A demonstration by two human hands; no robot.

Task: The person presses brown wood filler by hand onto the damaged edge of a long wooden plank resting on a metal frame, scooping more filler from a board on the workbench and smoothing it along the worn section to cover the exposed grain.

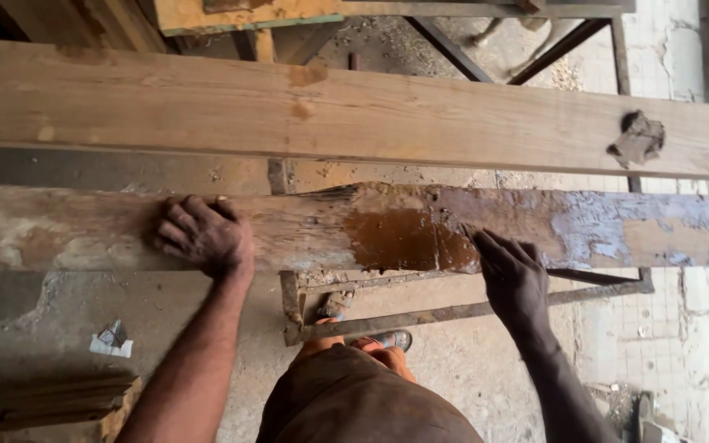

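At the far left, below the weathered beam (387, 234), a stack of planks (43, 402) lies on the floor, and a scrap of paper (112, 339) sits a little above and to the right of that stack. The weathered beam itself lies across the whole view, its long axis running left to right, one end pointing off the left edge and the other off the right edge; it rests on a rusty metal frame (453, 312) that shows beneath its middle. The left hand (203, 235) lies palm down on the beam's left part, fingers curled over the top edge, gripping the wood. To the right of this hand the beam's surface turns from pale grey to a dark reddish-brown patch, then to flaking bluish-white paint toward its right end. The right hand (512, 275) presses flat against the beam's near face just right of the brown patch, fingers spread and pointing up toward the far edge, holding nothing. Beyond the beam, parallel to it, lies a cleaner pale plank (330, 111), which carries a dark lump (638, 138) above the beam's painted right part. Below the beam's middle, a sandalled foot (387, 339) stands on the concrete floor (469, 369)
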